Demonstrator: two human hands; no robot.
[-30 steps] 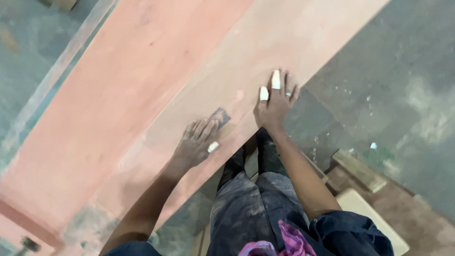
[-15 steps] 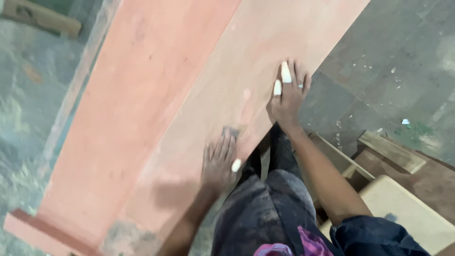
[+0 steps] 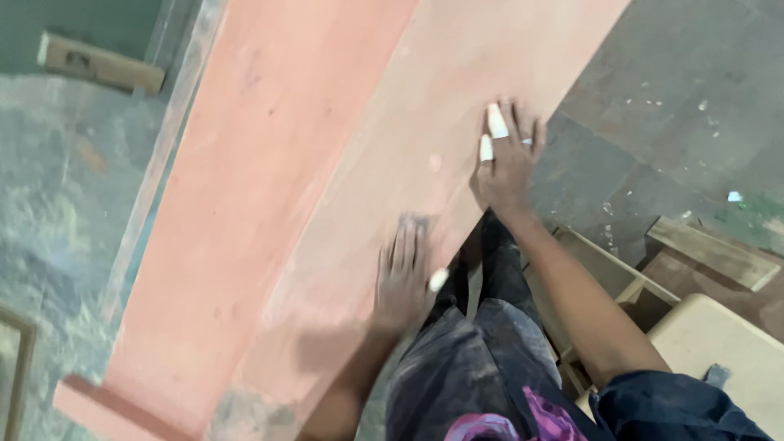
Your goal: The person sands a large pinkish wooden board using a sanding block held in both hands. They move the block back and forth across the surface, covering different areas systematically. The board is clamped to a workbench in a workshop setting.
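A long reddish wooden board (image 3: pixel 327 163) runs diagonally from near left to far right, above a grey floor (image 3: pixel 670 90). The left hand (image 3: pixel 402 273) lies flat on the board's near edge, fingers (image 3: pixel 400 249) stretched out together over a small grey sanding pad (image 3: pixel 416 220), not curled round it. The right hand (image 3: pixel 508 159) rests farther right on the same edge, fingers (image 3: pixel 496 122) spread open, two wrapped in white tape. A pale stool (image 3: pixel 719 351) stands near right, a wooden block (image 3: pixel 100 64) far left.
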